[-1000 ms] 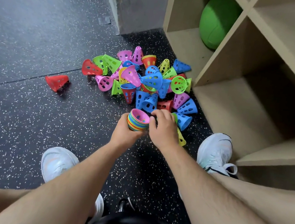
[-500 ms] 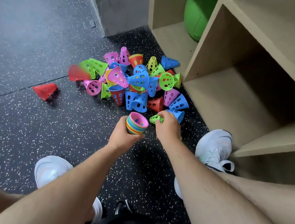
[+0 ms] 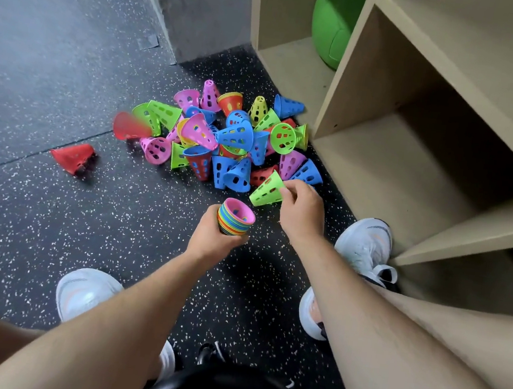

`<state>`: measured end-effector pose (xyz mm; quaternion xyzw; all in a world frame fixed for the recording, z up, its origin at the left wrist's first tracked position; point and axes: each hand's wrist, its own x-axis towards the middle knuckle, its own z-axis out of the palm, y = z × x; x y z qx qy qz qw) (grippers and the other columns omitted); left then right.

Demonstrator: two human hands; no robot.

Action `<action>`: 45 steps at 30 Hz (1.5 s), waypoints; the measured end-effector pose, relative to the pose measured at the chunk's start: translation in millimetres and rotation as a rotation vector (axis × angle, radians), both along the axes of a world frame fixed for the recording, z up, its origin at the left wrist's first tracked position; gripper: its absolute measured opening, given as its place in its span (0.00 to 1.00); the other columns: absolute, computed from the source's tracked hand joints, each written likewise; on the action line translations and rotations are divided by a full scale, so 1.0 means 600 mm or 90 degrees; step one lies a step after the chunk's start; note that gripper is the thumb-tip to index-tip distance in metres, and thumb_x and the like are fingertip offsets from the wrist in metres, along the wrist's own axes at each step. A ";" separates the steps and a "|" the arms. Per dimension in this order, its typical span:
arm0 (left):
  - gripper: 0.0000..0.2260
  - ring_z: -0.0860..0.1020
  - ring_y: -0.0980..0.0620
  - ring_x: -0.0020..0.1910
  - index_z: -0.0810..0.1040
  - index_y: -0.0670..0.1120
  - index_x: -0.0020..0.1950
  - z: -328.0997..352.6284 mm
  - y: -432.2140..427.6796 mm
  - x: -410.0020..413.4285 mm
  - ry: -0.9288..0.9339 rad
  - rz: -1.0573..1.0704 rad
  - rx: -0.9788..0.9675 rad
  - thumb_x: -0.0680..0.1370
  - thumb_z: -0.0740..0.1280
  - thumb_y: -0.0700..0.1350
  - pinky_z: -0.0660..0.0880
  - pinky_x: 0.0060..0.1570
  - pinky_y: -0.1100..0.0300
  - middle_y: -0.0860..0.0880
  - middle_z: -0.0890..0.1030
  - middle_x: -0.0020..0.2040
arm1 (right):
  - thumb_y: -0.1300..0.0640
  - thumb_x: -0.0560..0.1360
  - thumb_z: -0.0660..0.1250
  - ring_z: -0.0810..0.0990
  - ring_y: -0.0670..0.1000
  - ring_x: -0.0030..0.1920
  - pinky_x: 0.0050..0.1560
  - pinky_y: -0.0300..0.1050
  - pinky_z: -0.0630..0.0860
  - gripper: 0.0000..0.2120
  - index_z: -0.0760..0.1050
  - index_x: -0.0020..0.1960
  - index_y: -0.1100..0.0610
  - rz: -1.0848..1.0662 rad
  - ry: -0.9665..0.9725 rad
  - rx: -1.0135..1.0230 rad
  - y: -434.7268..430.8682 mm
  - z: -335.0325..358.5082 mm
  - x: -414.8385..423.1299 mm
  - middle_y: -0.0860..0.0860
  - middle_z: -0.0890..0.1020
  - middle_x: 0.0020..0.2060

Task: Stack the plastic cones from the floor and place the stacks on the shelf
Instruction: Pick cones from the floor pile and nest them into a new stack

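Plastic cones (image 3: 232, 140) lie mostly in a loose, many-coloured heap on the floor (image 3: 52, 235) just in front of the shelf (image 3: 378, 176), with one red cone (image 3: 72, 157) lying well apart to the left. The left grip (image 3: 211, 240) is wrapped round a nested stack (image 3: 236, 217), held with the wide rims upward and a pink cone innermost. A second ago the right grip (image 3: 302, 212) was low at the near edge of the heap, close against the stack. Half a second ago its fingers had closed on a green cone (image 3: 266, 190) that was lying there. Now it pinches that green cone at its right side, and the cone seems to have come away from the heap. It sits between the heap and the stack, near the pink rim but not touching it. Whether it is fully off the floor I cannot tell. The stack has barely shifted in the left grip over that time. This reads as another pick made and not yet nested. The green cone probably has to be turned narrow end down and dropped into the pink mouth. Judging by the size of the heap, the job is at an early stage. The lower shelf compartment nearest the heap holds no stacks that I can see. A green ball (image 3: 335, 24) sits in the compartment further back.
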<state>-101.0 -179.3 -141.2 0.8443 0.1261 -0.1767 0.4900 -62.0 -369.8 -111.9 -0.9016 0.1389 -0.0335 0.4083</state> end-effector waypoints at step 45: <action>0.30 0.80 0.58 0.51 0.70 0.57 0.61 -0.022 -0.063 -0.016 0.035 -0.069 0.020 0.66 0.83 0.50 0.75 0.49 0.59 0.57 0.80 0.53 | 0.51 0.83 0.60 0.75 0.56 0.54 0.49 0.48 0.72 0.10 0.77 0.57 0.54 -0.192 -0.012 -0.064 -0.051 -0.049 -0.090 0.52 0.75 0.56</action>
